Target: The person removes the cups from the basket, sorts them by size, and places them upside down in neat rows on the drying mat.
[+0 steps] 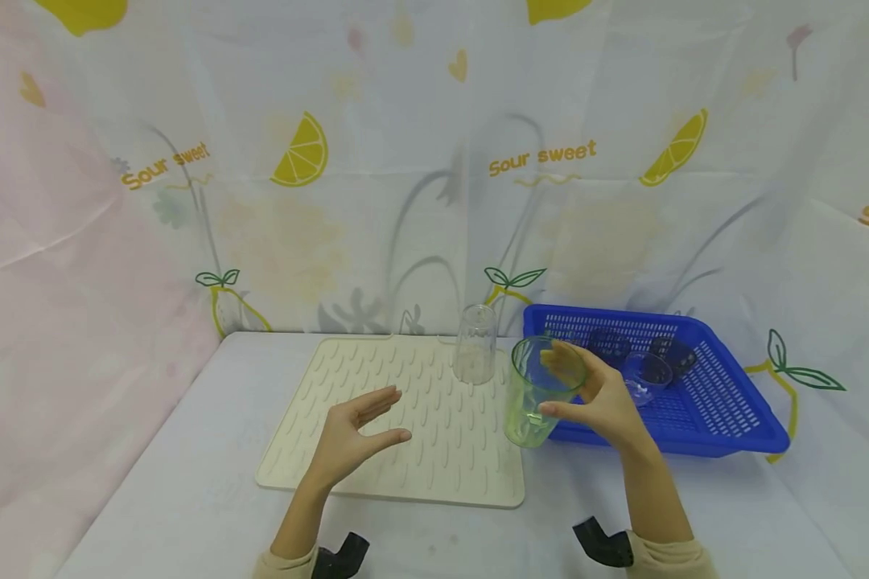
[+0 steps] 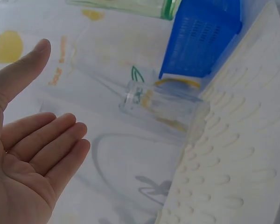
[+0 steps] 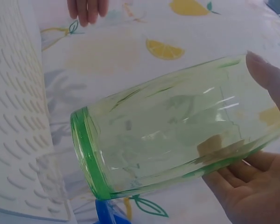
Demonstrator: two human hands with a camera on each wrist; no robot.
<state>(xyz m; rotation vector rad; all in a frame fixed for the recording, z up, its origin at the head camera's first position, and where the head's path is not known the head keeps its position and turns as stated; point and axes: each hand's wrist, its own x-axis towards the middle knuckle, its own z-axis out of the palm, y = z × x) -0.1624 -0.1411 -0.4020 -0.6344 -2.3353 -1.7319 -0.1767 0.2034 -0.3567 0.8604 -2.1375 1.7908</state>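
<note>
A green-tinted drinking glass (image 1: 532, 402) is gripped near its rim by my right hand (image 1: 599, 400), thumb on one side and fingers on the other. It stands upright, rim up, close to the right edge of the cream drying mat (image 1: 405, 474). In the right wrist view the thick green base of the glass (image 3: 91, 156) faces the mat. My left hand (image 1: 358, 430) hovers above the mat with fingers extended and thumb apart, holding nothing. A clear drinking glass (image 1: 475, 346) stands at the back right of the mat, also visible in the left wrist view.
A blue perforated basket (image 1: 739, 434) sits to the right, behind my right hand. Inside lie a clear glass (image 1: 646, 376) and dark glassware (image 1: 673, 354). A white curtain with lemon prints (image 1: 376, 201) hangs behind the white table (image 1: 188, 466).
</note>
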